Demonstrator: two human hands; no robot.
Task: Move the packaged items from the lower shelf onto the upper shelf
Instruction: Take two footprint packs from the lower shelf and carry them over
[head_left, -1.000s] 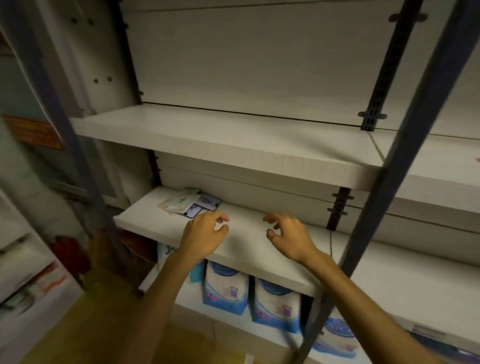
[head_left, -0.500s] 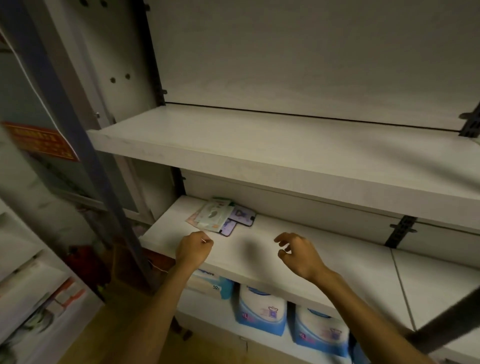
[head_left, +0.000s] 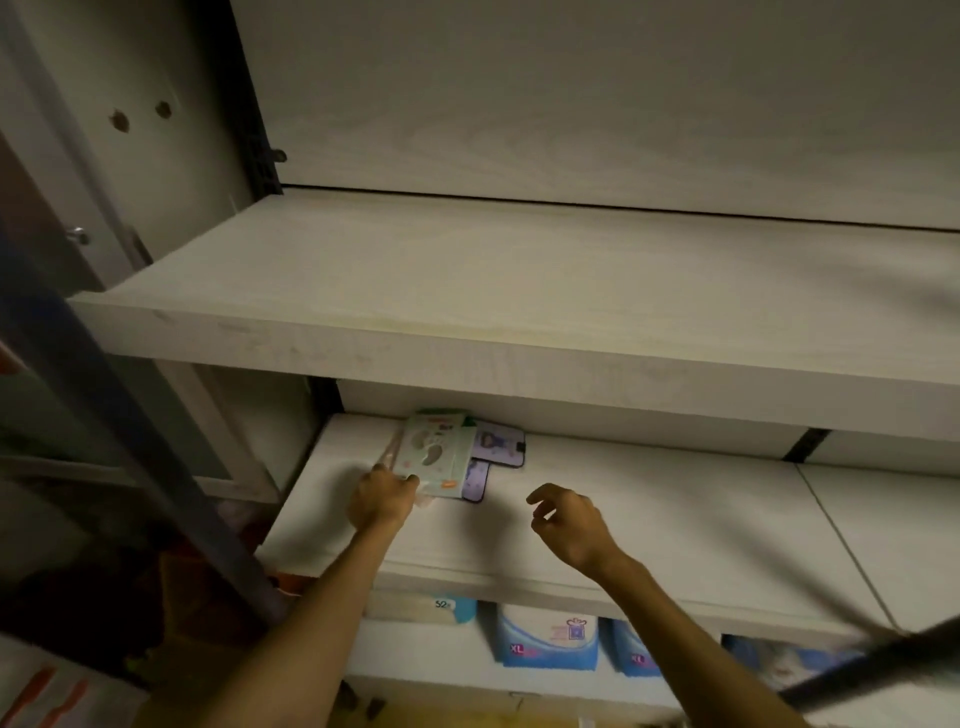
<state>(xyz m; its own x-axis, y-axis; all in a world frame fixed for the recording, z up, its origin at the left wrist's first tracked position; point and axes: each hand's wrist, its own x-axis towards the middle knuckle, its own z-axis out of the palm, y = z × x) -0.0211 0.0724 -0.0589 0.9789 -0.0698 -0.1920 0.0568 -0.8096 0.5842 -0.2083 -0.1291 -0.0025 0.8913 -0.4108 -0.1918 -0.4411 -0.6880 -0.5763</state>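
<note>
Head view, the only one: pale wood-grain upper shelf (head_left: 467, 291) is bare as far as it shows, so by my judgement nothing has been moved up yet and the whole job remains. Flat packaged items sit in a small overlapping stack near the back left corner of the matching pale lower shelf (head_left: 675, 519): a mint-green glossy card pack (head_left: 434, 452) printed with foot-like shapes lies on top, with two purple dark-edged rectangular packs (head_left: 498, 441) fanned out from under it toward the right.

The left hand (head_left: 382, 499) is at the near edge of the green pack, fingers curled onto its corner; it seems to pinch the pack, though blur keeps me from being sure the grip is complete. The right hand (head_left: 566, 525) hovers over the lower shelf to the right of the stack, apart from it, fingers loosely bent and holding nothing.

The packs look thin, smooth and slippery, likely to slide on one another when lifted. Below, blue-and-white soft bulky bags (head_left: 545, 642) stand in a row on a further shelf. A dark metal upright (head_left: 130, 415) crosses the left of the view.
</note>
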